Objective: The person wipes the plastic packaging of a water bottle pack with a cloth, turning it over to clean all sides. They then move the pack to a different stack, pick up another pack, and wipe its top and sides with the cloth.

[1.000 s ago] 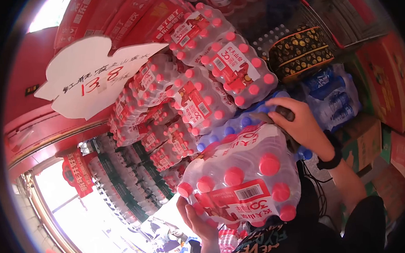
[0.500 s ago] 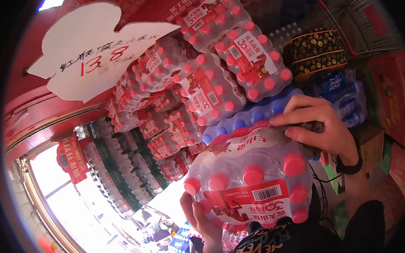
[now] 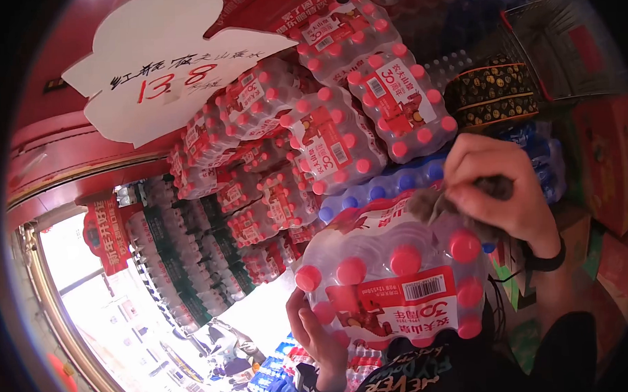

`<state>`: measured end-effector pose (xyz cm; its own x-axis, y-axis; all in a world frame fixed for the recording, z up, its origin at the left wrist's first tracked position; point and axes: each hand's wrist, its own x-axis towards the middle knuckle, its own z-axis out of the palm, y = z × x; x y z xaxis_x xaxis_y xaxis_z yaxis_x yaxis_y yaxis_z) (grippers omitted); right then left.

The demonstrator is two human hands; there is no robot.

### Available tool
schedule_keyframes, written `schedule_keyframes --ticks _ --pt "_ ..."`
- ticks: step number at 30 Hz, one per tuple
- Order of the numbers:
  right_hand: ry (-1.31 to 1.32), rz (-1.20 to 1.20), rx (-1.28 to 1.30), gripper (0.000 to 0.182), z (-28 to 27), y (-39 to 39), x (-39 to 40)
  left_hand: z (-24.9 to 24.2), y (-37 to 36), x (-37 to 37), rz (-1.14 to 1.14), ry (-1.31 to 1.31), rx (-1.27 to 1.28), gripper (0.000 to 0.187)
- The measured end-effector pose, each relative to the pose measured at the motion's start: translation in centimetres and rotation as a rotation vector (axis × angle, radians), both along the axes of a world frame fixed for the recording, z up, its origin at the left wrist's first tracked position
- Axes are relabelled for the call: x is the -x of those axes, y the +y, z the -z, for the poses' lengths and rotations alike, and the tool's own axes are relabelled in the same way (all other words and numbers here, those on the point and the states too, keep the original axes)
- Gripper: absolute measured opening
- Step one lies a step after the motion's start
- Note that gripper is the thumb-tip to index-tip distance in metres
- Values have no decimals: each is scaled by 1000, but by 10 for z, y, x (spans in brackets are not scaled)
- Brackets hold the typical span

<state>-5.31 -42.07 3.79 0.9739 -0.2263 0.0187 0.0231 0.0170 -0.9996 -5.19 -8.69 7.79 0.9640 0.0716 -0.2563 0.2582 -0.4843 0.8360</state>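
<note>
A shrink-wrapped pack of water bottles with red caps and a red label sits close in front of me, against my dark shirt. My left hand grips its lower left corner from below. At the pack's top right edge, my right hand is closed on a grey-brown cloth that presses on the plastic wrap. A black band circles my right wrist.
More red-capped packs are stacked behind, with a blue-capped pack just beyond the held one. A white price sign stands at the upper left. A patterned black bag, a metal cart and red cartons stand to the right.
My right hand has moved from the blue-capped pack onto the held pack's top edge, with the cloth now bunched under it. The held pack has shifted slightly right and lower in view.
</note>
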Motion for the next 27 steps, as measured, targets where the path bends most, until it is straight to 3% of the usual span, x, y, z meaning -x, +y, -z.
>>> schedule_keyframes --ticks 3,6,8,11,16,18,20,23,27 --pt "72 -211 128 15 1 -1 -13 2 3 3 -26 -11 40 61" --pt "431 -286 73 16 45 -12 -18 2 5 4 -11 -47 64 56" --pt "507 -333 180 22 80 -16 -19 4 6 5 -8 -73 85 53" --pt "449 -436 223 20 61 -17 -32 8 6 2 3 -112 101 49" --pt "177 -692 258 16 -40 -1 -55 10 13 2 75 -133 100 48" --pt "266 -663 395 19 -34 8 -60 5 9 -1 86 -133 110 47" --pt "372 -609 538 25 6 9 -63 4 7 -1 68 -126 180 43" --pt "480 -759 520 27 45 4 -76 5 7 0 52 -124 274 38" --pt "530 -846 429 28 2 24 -95 9 12 -1 49 -91 377 34"
